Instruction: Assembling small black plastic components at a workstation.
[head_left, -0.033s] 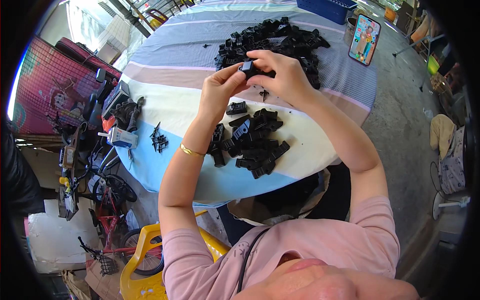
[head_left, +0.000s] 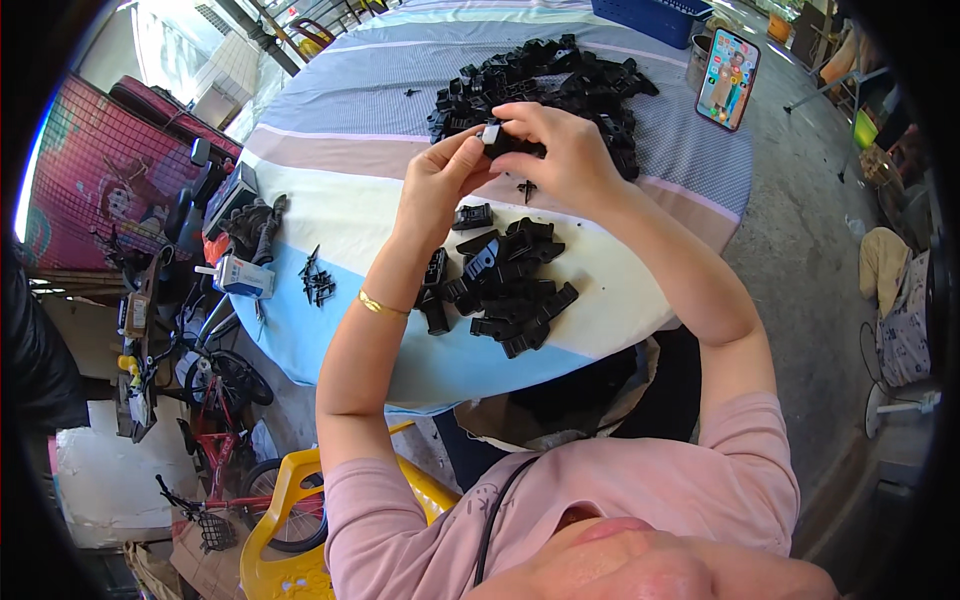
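Over the table's middle, both my hands hold one small black plastic part whose top face shines pale. My left hand pinches its left side between thumb and fingers. Around its right side close the thumb and fingers of my right hand, which hide much of it. Just beyond my hands lies a large heap of black plastic parts. A smaller pile of black parts is closer to me, with a single black part at its far left. Thin black pieces lie below my right hand.
A striped tablecloth covers the table. At left are a cluster of thin black sprue-like pieces, a small blue-and-white box and dark gloves. A propped phone and a blue basket stand at far right.
The black part has turned slightly between my fingers, and its top face now catches more light. My hands have barely moved; the piles look the same.
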